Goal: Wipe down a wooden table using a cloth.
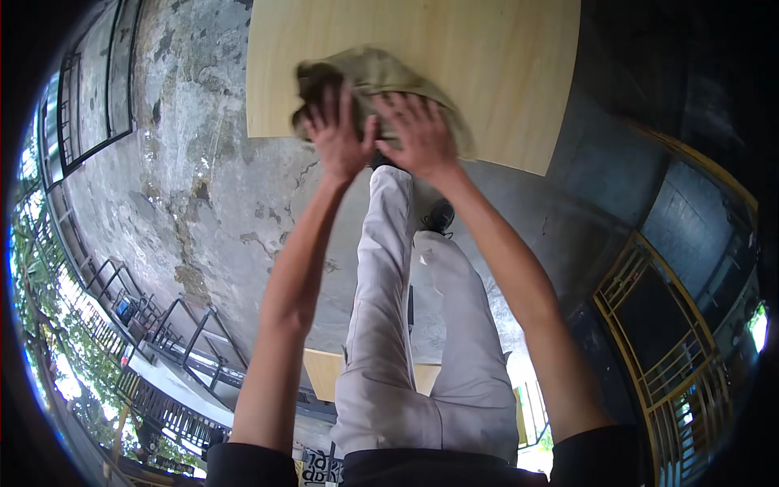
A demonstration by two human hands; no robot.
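Observation:
A crumpled olive-khaki cloth, blurred and possibly a garment, lies bunched at the near edge of a pale wooden board (505,79). My left hand (341,140) rests on the left part of the cloth (377,67), fingers spread, over a dark fold. Beside it, my right hand (420,134) lies flat on the cloth's near middle, its fingers apart. The two thumbs are close together. What lies under the cloth and palms is hidden.
Below the board is a worn, cracked concrete floor (219,201). My legs in pale trousers (383,286) and a black shoe (439,217) are near. Metal frames (188,341) stand at lower left, a yellow metal frame (654,316) at right.

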